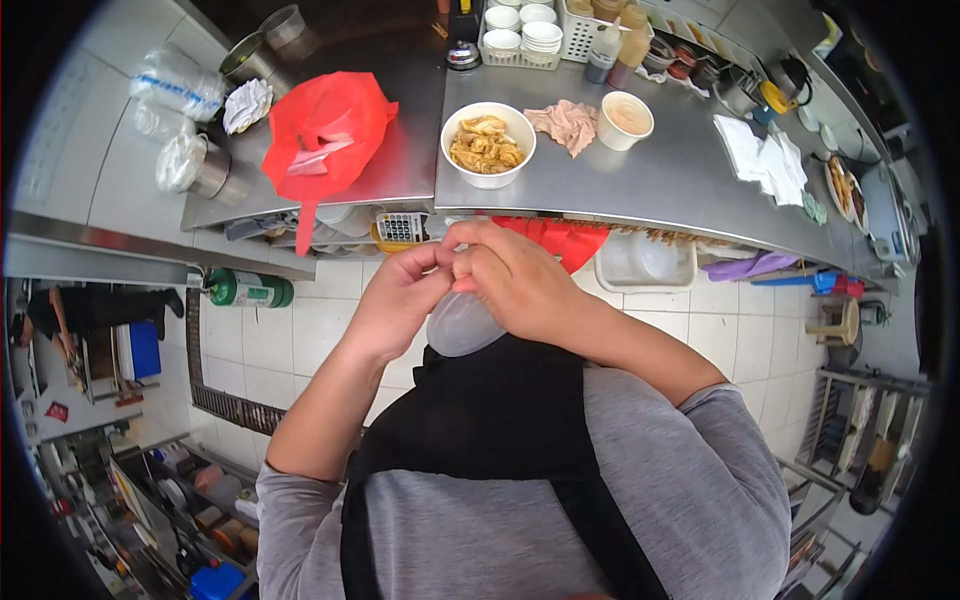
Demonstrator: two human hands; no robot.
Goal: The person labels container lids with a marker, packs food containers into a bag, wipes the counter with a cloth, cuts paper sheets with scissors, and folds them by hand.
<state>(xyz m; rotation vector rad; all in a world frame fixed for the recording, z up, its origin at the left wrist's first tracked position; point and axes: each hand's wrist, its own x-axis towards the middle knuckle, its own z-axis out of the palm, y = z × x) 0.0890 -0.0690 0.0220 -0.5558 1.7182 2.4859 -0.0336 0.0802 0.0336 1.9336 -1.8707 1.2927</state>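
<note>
My left hand (405, 295) and my right hand (520, 280) meet in front of my chest, fingers bent and pinched together. Both grip the far edge of a round, translucent plastic lid (463, 327), which hangs below the fingertips against my black apron. My fingers hide that edge. Beyond them on the steel counter stands a white bowl (450, 160) of brownish-yellow food (487, 145). To its right lie a crumpled pinkish cloth (566, 125) and a white tub (622, 137) with pale orange contents. A red plastic bag (330, 125) sits on the left.
The steel counter (560, 185) has a shelf below with a calculator (401, 228) and a plastic bin (648, 285). Baskets of white cups (540, 38) and sauce bottles (630, 55) stand behind. White napkins (765, 160) lie right. Another person (110, 315) is at far left.
</note>
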